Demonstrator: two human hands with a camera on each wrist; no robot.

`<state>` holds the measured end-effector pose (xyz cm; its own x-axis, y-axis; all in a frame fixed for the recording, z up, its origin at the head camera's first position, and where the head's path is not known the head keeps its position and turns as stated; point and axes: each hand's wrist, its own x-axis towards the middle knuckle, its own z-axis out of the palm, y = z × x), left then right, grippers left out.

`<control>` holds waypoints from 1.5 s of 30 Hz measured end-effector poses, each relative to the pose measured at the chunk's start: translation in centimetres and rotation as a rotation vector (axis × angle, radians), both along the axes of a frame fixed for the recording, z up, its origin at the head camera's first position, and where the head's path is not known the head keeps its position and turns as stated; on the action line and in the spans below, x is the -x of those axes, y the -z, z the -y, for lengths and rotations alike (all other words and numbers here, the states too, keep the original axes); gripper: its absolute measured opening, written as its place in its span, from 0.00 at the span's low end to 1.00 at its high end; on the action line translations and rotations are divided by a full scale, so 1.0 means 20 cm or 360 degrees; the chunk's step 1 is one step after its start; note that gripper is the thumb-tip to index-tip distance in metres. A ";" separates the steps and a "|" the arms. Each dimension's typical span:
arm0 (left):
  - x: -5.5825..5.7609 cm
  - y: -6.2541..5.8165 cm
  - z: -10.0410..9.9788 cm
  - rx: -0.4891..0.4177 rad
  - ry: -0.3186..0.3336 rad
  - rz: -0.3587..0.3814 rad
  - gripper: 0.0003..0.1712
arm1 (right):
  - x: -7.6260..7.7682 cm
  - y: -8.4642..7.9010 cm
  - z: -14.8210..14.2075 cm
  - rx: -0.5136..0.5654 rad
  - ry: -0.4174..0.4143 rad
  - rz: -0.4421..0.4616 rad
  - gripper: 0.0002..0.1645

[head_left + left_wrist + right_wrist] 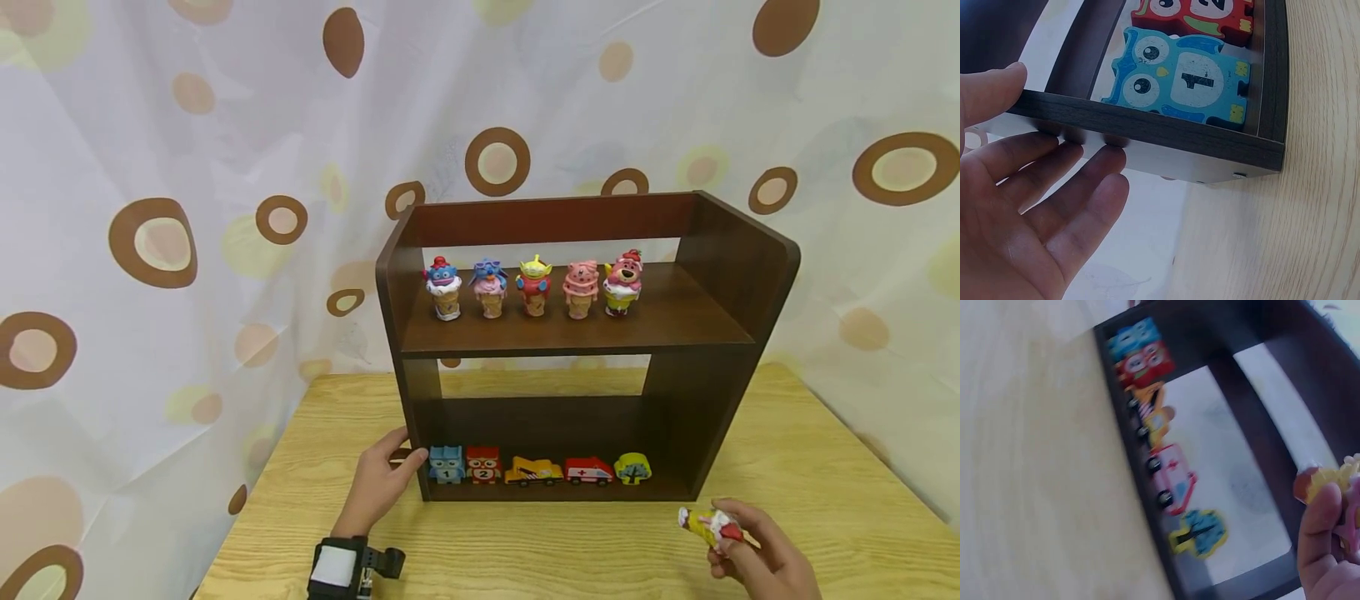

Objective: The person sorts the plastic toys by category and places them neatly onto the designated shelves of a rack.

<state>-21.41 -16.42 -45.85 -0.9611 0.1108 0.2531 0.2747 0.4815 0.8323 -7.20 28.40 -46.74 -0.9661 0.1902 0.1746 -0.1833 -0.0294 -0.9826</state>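
A dark brown two-tier shelf stands on the table. My left hand holds its left side panel, thumb at the front edge and fingertips against the outer face. Off the shelf's lower right corner, my right hand pinches a small figurine in yellow, white and red; the fingers hide part of it. On the bottom tier stand a blue owl block marked 1, a red owl block marked 2, a yellow crane truck, an ambulance and a tree block.
Several ice-cream-cone figurines stand in a row on the upper tier, from a blue one at the left to a pink bear. The wooden table extends in front of the shelf. A spotted cloth hangs behind.
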 end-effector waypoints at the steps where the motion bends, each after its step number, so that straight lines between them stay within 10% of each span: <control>1: 0.00 0.00 0.00 0.0004 0.0000 -0.0001 0.26 | 0.00 -0.02 0.00 0.0022 -0.0004 -0.0039 0.26; 10: 0.01 0.00 -0.01 0.0020 0.0007 -0.0015 0.26 | 0.02 -0.35 0.06 -0.0234 0.0226 -0.0002 0.26; 27: 0.01 0.01 0.00 0.0005 0.0004 -0.0003 0.25 | 0.25 -1.04 0.19 -0.1420 0.0438 -0.0960 0.36; 45: 0.01 0.00 0.00 -0.0010 0.0011 0.0016 0.26 | 0.52 -1.20 0.20 -0.1641 0.0387 -0.0667 0.26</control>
<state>-21.52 -16.45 -45.91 -0.9627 0.1161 0.2443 0.2698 0.4745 0.8379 -17.68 24.49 -22.75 -0.7519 -0.0568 0.6569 -0.3936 0.8380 -0.3780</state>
